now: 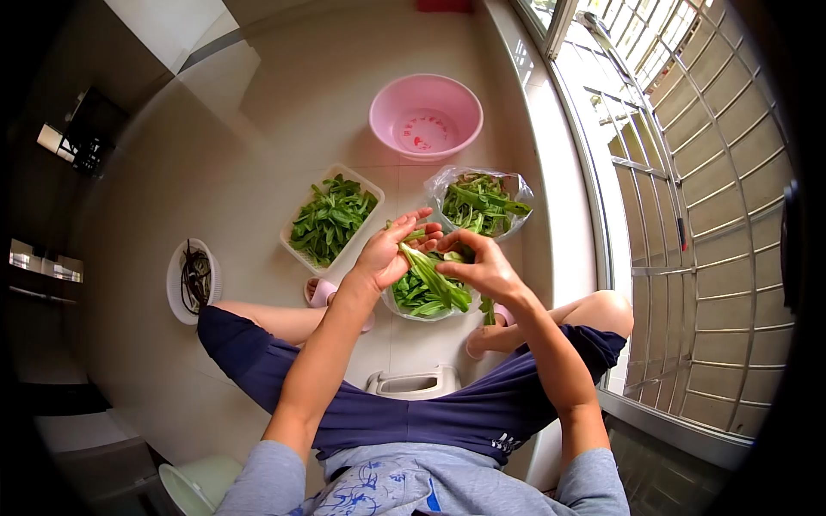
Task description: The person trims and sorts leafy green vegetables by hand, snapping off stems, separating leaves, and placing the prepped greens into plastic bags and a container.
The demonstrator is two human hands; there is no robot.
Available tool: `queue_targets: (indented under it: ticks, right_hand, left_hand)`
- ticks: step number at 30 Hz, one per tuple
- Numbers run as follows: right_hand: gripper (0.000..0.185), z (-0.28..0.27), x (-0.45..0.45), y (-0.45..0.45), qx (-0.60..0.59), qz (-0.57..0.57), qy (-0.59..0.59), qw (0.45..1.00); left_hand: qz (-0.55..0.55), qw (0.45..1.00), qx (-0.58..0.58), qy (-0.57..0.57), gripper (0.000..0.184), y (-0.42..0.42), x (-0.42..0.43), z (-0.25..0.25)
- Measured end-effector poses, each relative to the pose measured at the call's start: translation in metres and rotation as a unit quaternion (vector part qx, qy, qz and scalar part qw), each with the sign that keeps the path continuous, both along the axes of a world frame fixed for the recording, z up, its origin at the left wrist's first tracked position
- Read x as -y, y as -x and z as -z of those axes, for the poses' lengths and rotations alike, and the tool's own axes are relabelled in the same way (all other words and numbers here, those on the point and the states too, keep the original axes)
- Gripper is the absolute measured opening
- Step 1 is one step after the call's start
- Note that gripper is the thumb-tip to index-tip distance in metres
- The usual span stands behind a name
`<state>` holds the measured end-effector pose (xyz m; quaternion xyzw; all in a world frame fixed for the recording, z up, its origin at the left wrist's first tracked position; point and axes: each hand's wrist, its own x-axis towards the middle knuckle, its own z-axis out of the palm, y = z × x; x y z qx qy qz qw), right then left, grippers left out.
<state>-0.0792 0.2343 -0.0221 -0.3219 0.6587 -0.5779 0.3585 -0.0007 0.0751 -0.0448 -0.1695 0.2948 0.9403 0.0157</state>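
Note:
My left hand (392,251), palm turned up and fingers partly curled, holds a leafy green vegetable (428,273) by its pale stem end. Close on its right, my right hand (482,265) is closed in a pinch at the leaves; the exact part between its fingertips is hard to make out. Beneath both hands, a round container (392,306) of green leaves sits on the floor, partly hidden by the held vegetable. Just beyond my right hand lies a clear plastic bag (520,225) filled with more leafy greens (478,203).
A rectangular basket (297,249) heaped with leaves stands left of centre. Farther off is a pink basin (426,116). At far left, a white oval basket (176,292) holds dark, thin strands. A white stool (413,382) shows between my legs. Along the right runs a barred window (688,267).

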Motion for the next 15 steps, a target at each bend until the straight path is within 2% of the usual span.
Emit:
queue_targets:
  ticks: [1,2,7,10,11,13,15]
  right_hand:
    - [0.026,-0.003,0.005,-0.007,-0.02,0.004,0.014,1.0]
    - [0.025,-0.01,0.006,-0.009,-0.087,-0.004,-0.025,0.996]
    - [0.022,0.0,0.014,-0.013,-0.077,-0.028,-0.063,0.995]
    - [0.016,0.006,0.016,-0.011,-0.037,-0.073,-0.034,0.996]
    - [0.016,0.005,0.015,-0.011,-0.037,-0.072,-0.033,0.996]
    - [0.016,-0.003,0.011,-0.009,0.17,-0.06,-0.093,0.979]
    - [0.016,-0.006,0.01,-0.009,0.201,-0.061,-0.085,0.974]
  left_hand:
    - [-0.015,1.0,0.007,-0.012,0.028,-0.003,-0.003,-0.004]
    - [-0.021,0.999,0.009,-0.029,0.029,-0.005,-0.005,-0.007]
    - [-0.014,0.999,-0.01,-0.039,0.032,-0.016,-0.008,-0.011]
    - [-0.007,1.0,-0.012,-0.022,0.032,-0.021,-0.007,-0.013]
    - [0.005,0.999,-0.024,0.021,0.03,-0.025,-0.006,-0.015]
    - [0.02,0.997,-0.035,0.063,0.029,-0.031,-0.002,-0.02]
    - [0.054,0.981,-0.008,0.184,0.026,-0.038,0.003,-0.025]
